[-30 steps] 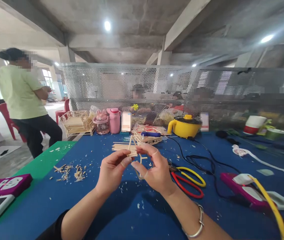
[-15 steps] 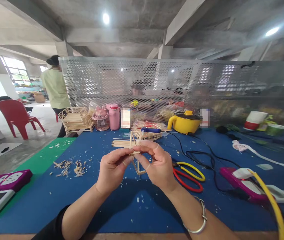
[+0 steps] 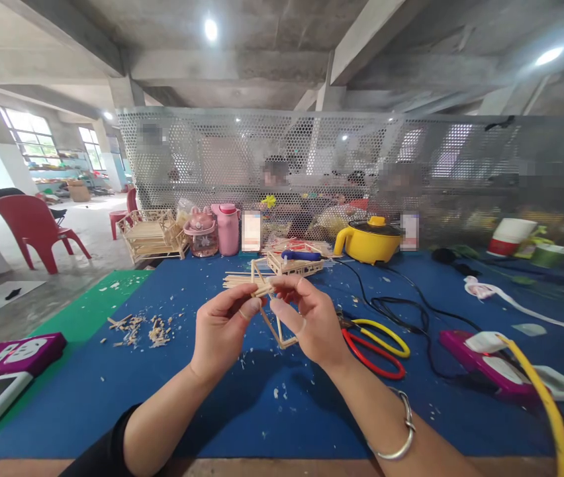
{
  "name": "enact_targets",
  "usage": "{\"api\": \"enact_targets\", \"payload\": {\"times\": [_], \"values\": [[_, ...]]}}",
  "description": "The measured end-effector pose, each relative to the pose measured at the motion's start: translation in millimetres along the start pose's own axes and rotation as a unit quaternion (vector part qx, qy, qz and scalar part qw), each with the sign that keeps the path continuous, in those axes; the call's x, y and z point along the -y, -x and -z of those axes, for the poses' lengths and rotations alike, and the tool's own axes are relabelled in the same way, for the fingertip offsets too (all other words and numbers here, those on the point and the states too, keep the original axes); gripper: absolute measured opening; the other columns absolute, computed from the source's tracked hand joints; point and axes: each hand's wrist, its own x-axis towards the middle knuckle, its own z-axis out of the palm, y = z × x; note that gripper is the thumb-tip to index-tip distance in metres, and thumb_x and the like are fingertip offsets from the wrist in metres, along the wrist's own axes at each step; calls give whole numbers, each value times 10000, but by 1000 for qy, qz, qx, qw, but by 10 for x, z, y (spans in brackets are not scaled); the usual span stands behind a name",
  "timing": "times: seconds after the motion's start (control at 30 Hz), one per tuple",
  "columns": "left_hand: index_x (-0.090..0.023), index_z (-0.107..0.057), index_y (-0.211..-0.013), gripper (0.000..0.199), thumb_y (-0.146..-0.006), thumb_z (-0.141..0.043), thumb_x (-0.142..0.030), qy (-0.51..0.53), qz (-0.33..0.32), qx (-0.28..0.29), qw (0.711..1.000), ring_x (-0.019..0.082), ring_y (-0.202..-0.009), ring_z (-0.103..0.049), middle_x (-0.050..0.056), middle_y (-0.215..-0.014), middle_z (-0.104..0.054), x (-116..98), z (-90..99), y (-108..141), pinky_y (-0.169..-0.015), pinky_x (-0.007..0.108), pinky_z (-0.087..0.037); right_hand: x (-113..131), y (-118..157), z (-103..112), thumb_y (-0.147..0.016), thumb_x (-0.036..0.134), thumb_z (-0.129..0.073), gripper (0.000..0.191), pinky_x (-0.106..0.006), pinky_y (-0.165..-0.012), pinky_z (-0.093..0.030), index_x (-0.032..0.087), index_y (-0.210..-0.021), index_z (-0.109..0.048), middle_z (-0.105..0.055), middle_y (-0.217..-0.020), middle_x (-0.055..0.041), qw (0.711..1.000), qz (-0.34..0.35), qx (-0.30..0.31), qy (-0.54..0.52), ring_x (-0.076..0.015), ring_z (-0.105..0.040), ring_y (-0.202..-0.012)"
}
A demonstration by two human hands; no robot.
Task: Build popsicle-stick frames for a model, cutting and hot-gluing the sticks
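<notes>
A small frame of thin wooden sticks (image 3: 275, 329) is held up over the blue table, tilted, between my two hands. My left hand (image 3: 223, 329) pinches it at the middle with thumb and forefinger. From the other side my right hand (image 3: 313, 322) grips the same joint, its fingertips nearly meeting the left ones and hiding part of the sticks. Behind the hands lie a bundle of loose sticks (image 3: 240, 280) and a flat stick structure (image 3: 296, 266) with a blue-handled tool (image 3: 301, 255) resting on it.
Scissors with red and yellow handles (image 3: 381, 344) lie right of my hands. Stick scraps (image 3: 160, 330) are scattered at left. A yellow pot (image 3: 372, 241), pink bottles (image 3: 227, 228) and a stick model (image 3: 153, 236) stand along the perforated screen. Purple power strips (image 3: 485, 364) and black cords sit at right.
The stick frame has turned and tilted between my fingers, its lower corner swinging slightly right. My right thumb has shifted. The person at left has moved behind the screen.
</notes>
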Motion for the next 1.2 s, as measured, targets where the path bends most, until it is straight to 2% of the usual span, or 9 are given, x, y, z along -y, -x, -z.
{"api": "enact_targets", "payload": {"times": [0.17, 0.43, 0.57, 0.7, 0.77, 0.9, 0.97, 1.07, 1.2], "values": [[-234, -721, -893, 197, -727, -705, -129, -103, -77, 4, 992, 110, -758, -698, -18, -851, -754, 22, 17, 7, -721, 184, -568, 15, -8, -53, -713, 277, -674, 115, -359, -726, -504, 192, -789, -686, -685, -762, -37, 994, -91, -7, -64, -176, -622, -726], [-224, -720, -880, 181, -727, -708, -129, -180, -141, 7, 973, 113, -728, -695, -8, -827, -753, 4, 37, 4, -691, 191, -568, 17, 14, -85, -710, 314, -684, 134, -329, -656, -478, 187, -672, -664, -634, -617, -6, 991, -114, -15, -74, -152, -577, -623], [-228, -722, -883, 175, -728, -710, -146, -167, -123, -2, 978, 115, -730, -695, -8, -828, -752, -7, 41, -17, -691, 192, -566, -18, 9, -54, -738, 315, -675, 126, -334, -697, -468, 202, -792, -660, -638, -719, -13, 998, -53, -4, -28, -151, -562, -683], [-208, -716, -909, 169, -742, -703, -192, -117, -63, -25, 991, 151, -769, -706, 23, -871, -749, 4, 58, -38, -730, 244, -576, -56, -16, 2, -694, 308, -727, 496, -327, -728, -466, 262, -1152, -543, -603, -886, -8, 1000, 14, -3, -20, -148, -547, -751], [-196, -714, -908, 166, -743, -702, -211, -106, -45, -31, 993, 167, -781, -709, 37, -880, -748, 14, 63, -43, -750, 270, -578, -64, -24, 17, -744, 309, -684, 501, -320, -749, -468, 285, -1211, -504, -595, -952, -13, 998, 23, -10, -49, -145, -554, -791], [-185, -714, -902, 168, -740, -705, -228, -115, -49, -28, 992, 174, -773, -711, 47, -879, -746, 21, 55, -39, -747, 282, -582, -45, -37, 29, -848, 290, -573, 122, -291, -740, -471, 243, -935, -645, -639, -850, -6, 996, 4, -66, -54, -132, -582, -768], [-182, -714, -901, 167, -743, -701, -233, -124, -54, -27, 991, 175, -765, -712, 50, -869, -746, 19, 49, -33, -736, 283, -585, -26, -43, 33, -880, 303, -527, 172, -272, -685, -467, 213, -784, -637, -626, -731, 2, 996, -10, -78, -40, -121, -571, -690], [-178, -714, -896, 164, -747, -694, -242, -143, -61, -23, 987, 182, -757, -712, 57, -856, -746, 21, 45, -18, -728, 290, -590, -8, -39, 26, -915, 336, -459, 315, -252, -592, -439, 195, -663, -584, -562, -601, 14, 998, -21, -50, -11, -110, -528, -594], [-184, -712, -901, 158, -752, -690, -230, -158, -78, -5, 984, 183, -753, -713, 55, -870, -745, 33, 45, -1, -715, 287, -593, -31, 0, -10, -889, 359, -505, 255, -248, -539, -436, 193, -725, -610, -582, -603, 12, 999, -31, -24, 15, -113, -532, -560]]}}
